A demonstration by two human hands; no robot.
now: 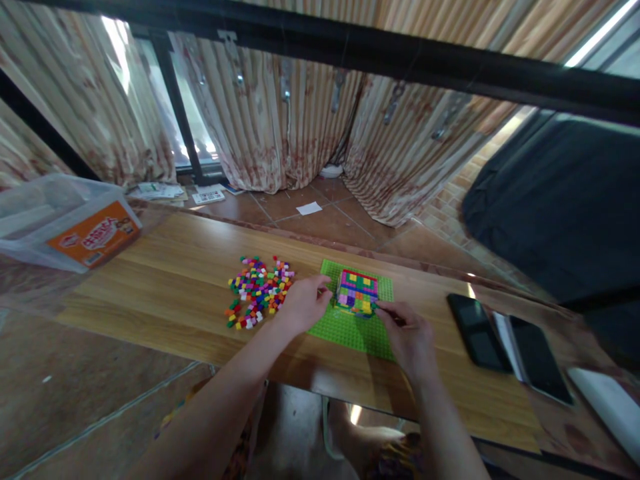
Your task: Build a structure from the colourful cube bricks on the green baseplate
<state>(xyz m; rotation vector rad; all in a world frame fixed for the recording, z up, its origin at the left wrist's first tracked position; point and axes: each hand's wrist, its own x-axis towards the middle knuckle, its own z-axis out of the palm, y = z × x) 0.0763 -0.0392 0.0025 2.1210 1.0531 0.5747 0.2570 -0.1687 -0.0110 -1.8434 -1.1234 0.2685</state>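
Right hand (407, 333): reaches in at the near right corner of the block build. Thumb and index finger drawn close together there; cannot tell whether pinching a single brick or merely pressing against the build.

Left hand (307, 303): hovers or rests just left of the build, thumb and fingers curved and slightly spread, with a visible gap between. Cannot tell whether touching the build's left side.

Block build (357, 293): sits between both hands, on the green studded baseplate (345, 335). Shows red, magenta, green and yellow on the far part, purple, orange and yellow on the near part. Baseplate: extends toward the near side below both grips, lies flat on the wood-grain table (175, 287).

Loose bricks (260, 290): lie in a scattered, many-coloured heap, just left of and beyond the left hand.

Clear plastic bin (25, 243): stands well left of the left hand, bears an orange label (95, 233).

Dark-screened tablet (479, 332): lies to the right of the right hand; beyond it, farther right, a second dark-screened device (540, 359).

Past the grips, across the table: white sheet (309, 209) on the tiled floor, then patterned curtains (260, 127).
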